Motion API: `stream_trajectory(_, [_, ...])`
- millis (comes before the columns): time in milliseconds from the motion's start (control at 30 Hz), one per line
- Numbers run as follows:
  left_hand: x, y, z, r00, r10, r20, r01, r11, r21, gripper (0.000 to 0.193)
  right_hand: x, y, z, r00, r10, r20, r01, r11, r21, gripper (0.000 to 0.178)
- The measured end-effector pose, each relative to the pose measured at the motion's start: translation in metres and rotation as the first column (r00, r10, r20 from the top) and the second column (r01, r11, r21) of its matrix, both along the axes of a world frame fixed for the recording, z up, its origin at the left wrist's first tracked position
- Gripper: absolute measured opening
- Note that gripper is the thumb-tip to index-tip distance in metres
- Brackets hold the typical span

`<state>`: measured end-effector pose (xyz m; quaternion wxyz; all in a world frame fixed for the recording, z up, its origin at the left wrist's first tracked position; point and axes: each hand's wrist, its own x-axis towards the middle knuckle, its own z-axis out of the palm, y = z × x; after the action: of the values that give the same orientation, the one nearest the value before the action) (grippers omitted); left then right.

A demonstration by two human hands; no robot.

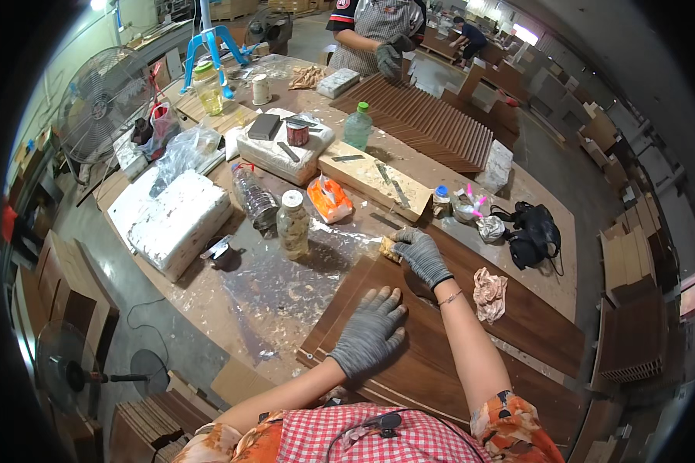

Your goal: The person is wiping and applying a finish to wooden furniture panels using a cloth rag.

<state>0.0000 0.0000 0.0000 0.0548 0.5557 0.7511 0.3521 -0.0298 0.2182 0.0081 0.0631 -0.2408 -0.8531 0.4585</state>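
Observation:
My left hand [368, 330], in a grey fingerless-tipped glove, lies flat with fingers spread on a dark brown wooden board [432, 351]. My right hand [422, 258], gloved the same way, grips a small tan, sponge-like piece [391, 249] at the board's far edge. Exactly what that piece is I cannot make out. A second long brown board [533, 328] lies beyond the first, to the right. Resting on it is a crumpled pinkish cloth or paper [489, 295], close to my right forearm.
Left of the boards stand a cloudy jar [293, 231], a dark-tinted bottle [255, 201] and an orange packet [330, 199]. Farther off are a wooden beam [374, 179], a green-capped bottle [357, 127] and stacked brown strips [425, 119]. A gloved co-worker [378, 38] stands across the table.

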Motion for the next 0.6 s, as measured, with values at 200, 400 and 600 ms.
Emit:
stream_trajectory(200, [-0.005,-0.004,-0.002,1.000,-0.008,-0.021,0.009,1.000,0.019,0.040,0.000,0.003,-0.004,0.999,0.025,-0.023,-0.025,1.000,0.006,0.028])
stream_trajectory(400, [-0.003,-0.001,-0.004,1.000,0.000,-0.013,0.001,1.000,0.023,0.036,0.009,0.013,-0.009,0.998,-0.049,-0.045,0.050,0.998,0.025,0.026])
stream_trajectory(600, [-0.001,-0.002,-0.001,1.000,0.006,-0.017,-0.006,1.000,0.001,0.035,0.005,0.008,-0.014,0.997,0.007,-0.076,-0.007,1.000,0.007,0.026])
